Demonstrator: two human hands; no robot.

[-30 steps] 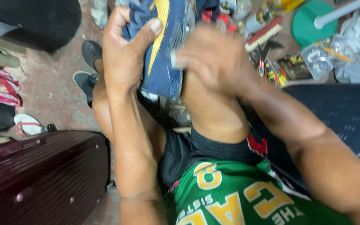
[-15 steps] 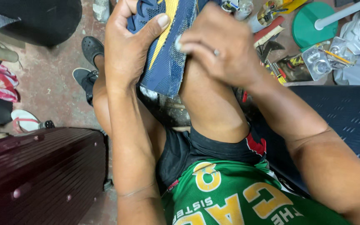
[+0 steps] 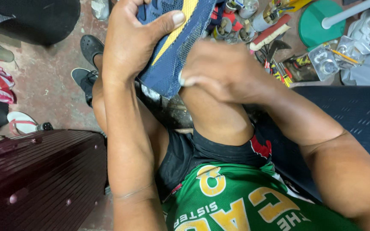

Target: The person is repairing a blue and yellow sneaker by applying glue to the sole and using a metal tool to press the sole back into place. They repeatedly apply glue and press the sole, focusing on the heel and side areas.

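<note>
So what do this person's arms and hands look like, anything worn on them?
Both arms are bare, with no sleeves or gloves in view. The left hand has a short, pale thumbnail, and a thin thread-like band circles the left wrist. The right hand is motion-blurred, so whether it carries a ring cannot be told.

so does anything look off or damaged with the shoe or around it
No damage shows on the blue and yellow shoe, gripped by the left hand with the right hand against it. Tools lie jumbled on the floor behind.
</note>
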